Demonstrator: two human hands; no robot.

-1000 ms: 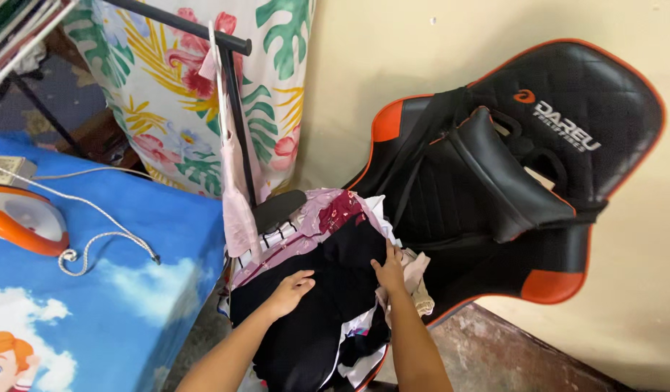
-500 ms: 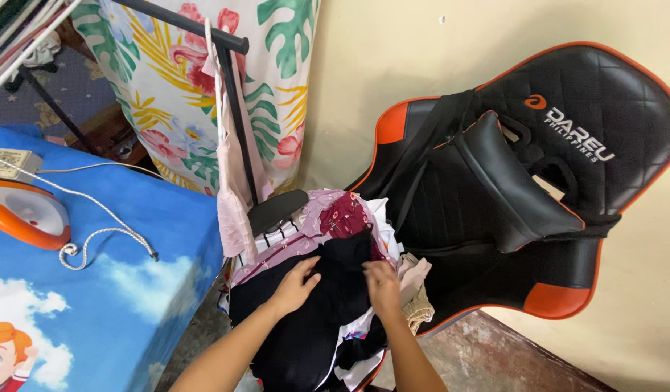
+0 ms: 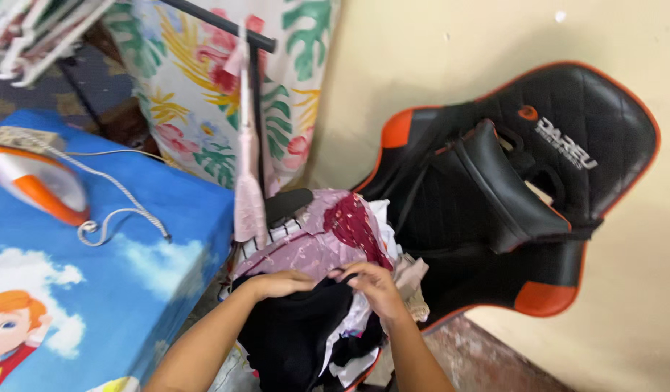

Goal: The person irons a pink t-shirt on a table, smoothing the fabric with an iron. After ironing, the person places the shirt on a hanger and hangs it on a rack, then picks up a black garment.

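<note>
Clothing fills the lower middle of the frame, heaped on the seat of a black and orange chair (image 3: 538, 181) that leans back against the cream wall. Going left to right: at the far left an orange and white iron (image 3: 37, 185) lies on a blue cartoon-print cover (image 3: 132, 290), its pale cord (image 3: 110, 210) looping beside it. Right of that, at the upper middle, a dark rack bar (image 3: 226, 25) stands before a floral sheet (image 3: 197, 94), with a thin pink garment (image 3: 248, 196) hanging from it.

Below the rack sits the pile itself: a pink patterned cloth (image 3: 306, 247) with a dark red patch on top, and in front of it, toward the bottom edge, a black garment (image 3: 291, 334). The left hand (image 3: 280, 283) is closed over the upper edge of the black garment, fingers curled down into the fabric. Just to its right, the right hand (image 3: 375, 283) pinches the same edge near the red patch, fingers bent (the tips are partly buried in cloth, so exactly what they catch is hard to tell). White and beige pieces (image 3: 414, 279) poke out beside the right wrist.

To do this well, as I judge it, both hands should grip only the black fabric and not the layers under it, keep apart along the edge so it spreads as it rises, and lift straight up slowly, since the heap looks loose and the neighbouring pieces could slide off the seat.
</note>
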